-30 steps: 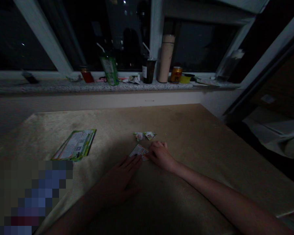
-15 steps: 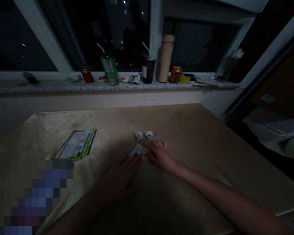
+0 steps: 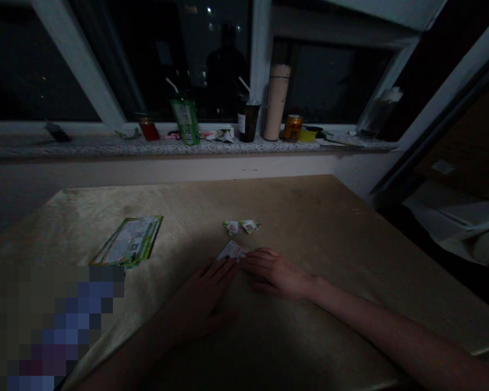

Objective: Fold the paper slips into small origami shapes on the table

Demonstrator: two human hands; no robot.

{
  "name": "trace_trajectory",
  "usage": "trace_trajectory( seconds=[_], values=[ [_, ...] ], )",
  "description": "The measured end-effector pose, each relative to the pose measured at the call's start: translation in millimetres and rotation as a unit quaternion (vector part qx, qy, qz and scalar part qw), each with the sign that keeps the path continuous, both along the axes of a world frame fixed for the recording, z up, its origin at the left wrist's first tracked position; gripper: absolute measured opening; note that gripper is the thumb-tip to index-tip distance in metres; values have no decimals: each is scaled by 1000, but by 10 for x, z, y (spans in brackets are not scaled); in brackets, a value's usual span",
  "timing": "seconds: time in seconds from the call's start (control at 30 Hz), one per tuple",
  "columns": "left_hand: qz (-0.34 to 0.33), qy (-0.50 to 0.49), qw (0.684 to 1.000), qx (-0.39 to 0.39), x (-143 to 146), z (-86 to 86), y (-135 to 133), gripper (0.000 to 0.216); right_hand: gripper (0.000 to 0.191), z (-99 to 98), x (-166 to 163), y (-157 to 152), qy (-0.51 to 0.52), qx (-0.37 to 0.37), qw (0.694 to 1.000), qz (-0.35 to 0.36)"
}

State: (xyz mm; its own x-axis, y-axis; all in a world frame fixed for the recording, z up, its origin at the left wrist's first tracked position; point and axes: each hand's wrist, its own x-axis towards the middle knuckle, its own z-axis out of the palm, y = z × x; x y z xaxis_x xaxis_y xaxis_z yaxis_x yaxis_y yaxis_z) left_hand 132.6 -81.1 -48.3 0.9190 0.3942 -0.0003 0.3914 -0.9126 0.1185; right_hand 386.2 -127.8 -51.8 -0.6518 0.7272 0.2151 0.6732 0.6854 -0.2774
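A small piece of printed paper [image 3: 231,251] lies on the table under the fingertips of both hands; its near part is covered by them. My left hand [image 3: 207,290] lies flat with fingers stretched out, its tips on the paper's near left edge. From the right, my right hand [image 3: 275,271] rests with straightened fingers on the paper's right side, its tips close to the left ones. Just beyond the paper sit two small folded paper triangles [image 3: 242,226], side by side. Farther left is a stack of green and white printed leaflets [image 3: 130,239].
The table [image 3: 301,201] reaches to the wall under a window. On the stone sill [image 3: 212,146] stand a green cup [image 3: 185,122], a dark drink cup [image 3: 248,122], a tall pinkish bottle [image 3: 276,103], an orange can [image 3: 293,128] and a red jar [image 3: 149,128].
My right hand has unbent from a curled pose, and its fingers now lie stretched over the paper's right side. My left hand stays flat in place. The view has tilted slightly.
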Motion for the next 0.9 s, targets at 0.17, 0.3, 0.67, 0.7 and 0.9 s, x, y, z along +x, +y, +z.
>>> trace_trajectory(
  seconds=[0.17, 0.3, 0.67, 0.7, 0.9],
  values=[
    [-1, -5, 1000, -2, 2, -23, 1, 76, 51, -10, -2, -27, -18, -12, 1000, -9],
    [-1, -5, 1000, -5, 1, -23, 10, 77, 50, -16, -11, -23, -16, -9, 1000, -18],
    [-31, -15, 999, -20, -105, 3, 127, 76, 45, -39, -25, -42, 3, -2, 1000, -31],
    [-30, -12, 999, -22, -105, 6, 126, 76, 45, -38, -25, -40, 5, -2, 999, -32],
    [-27, -12, 999, -25, -99, -2, 116, 75, 44, -36, -30, -35, 13, -9, 999, -32]
  ],
)
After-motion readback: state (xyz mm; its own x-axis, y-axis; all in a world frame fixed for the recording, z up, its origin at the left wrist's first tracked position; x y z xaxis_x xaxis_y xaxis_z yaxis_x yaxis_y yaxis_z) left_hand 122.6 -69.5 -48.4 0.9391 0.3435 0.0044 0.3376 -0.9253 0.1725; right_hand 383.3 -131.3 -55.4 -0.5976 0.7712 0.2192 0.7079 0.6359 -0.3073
